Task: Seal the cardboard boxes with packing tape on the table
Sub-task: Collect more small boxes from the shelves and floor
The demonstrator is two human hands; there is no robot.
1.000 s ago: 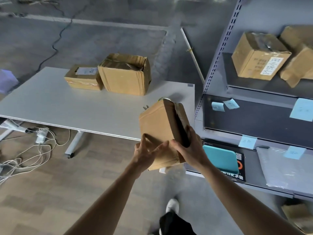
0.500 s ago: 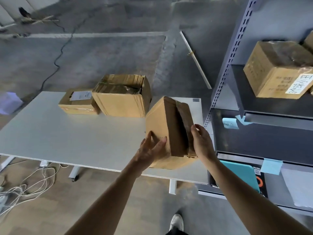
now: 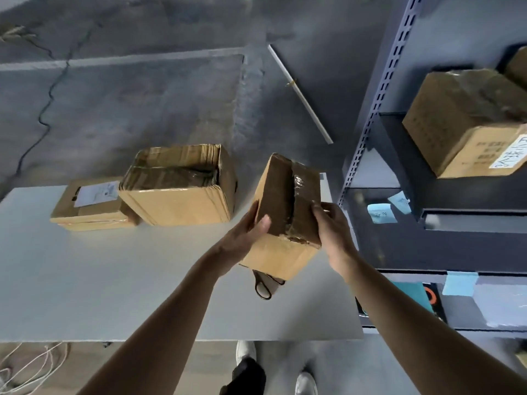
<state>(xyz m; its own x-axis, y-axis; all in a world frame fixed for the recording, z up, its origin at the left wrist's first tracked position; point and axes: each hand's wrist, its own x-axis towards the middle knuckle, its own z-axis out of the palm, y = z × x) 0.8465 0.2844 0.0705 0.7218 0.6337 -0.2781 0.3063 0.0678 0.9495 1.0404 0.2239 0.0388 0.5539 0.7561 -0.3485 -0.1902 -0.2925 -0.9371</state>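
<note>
1. The held box [image 3: 281,252] hung tilted over the right end of the desk [image 3: 114,280]. I could not tell whether its low near corner was just above the surface or touching it.
2. The left hand [image 3: 242,240] gripped the box's left side, with the thumb on the top face and the fingers [image 3: 253,213] laid along the wall. The right hand [image 3: 335,235] had its fingers [image 3: 319,208] curled over the right top edge. Both hands held the box and nothing else.
3. The step in hand looked to be setting this box down for sealing. To do it well, the box would be levelled first, with the seam face up, and lowered flat rather than corner-first.
4. Black looped handles, probably scissors [image 3: 263,289], poked out from under the box's near corner. A box set on them would likely rock, so it would be better landed a little to the left on bare desk.
5. A worn tape strip [image 3: 303,203] ran along the top seam and looked wrinkled. The flaps would want pressing flush before fresh tape went over them, or the new layer might bridge the creases.
6. The large box [image 3: 176,206], its top gaping, and the flat labelled box [image 3: 85,212] sat touching each other at the far side of the desk. Room should be kept between them and the held box, so tape could run down both ends.
7. The shelf rack [image 3: 370,109] stood close on the right, which would limit that elbow's swing.
</note>
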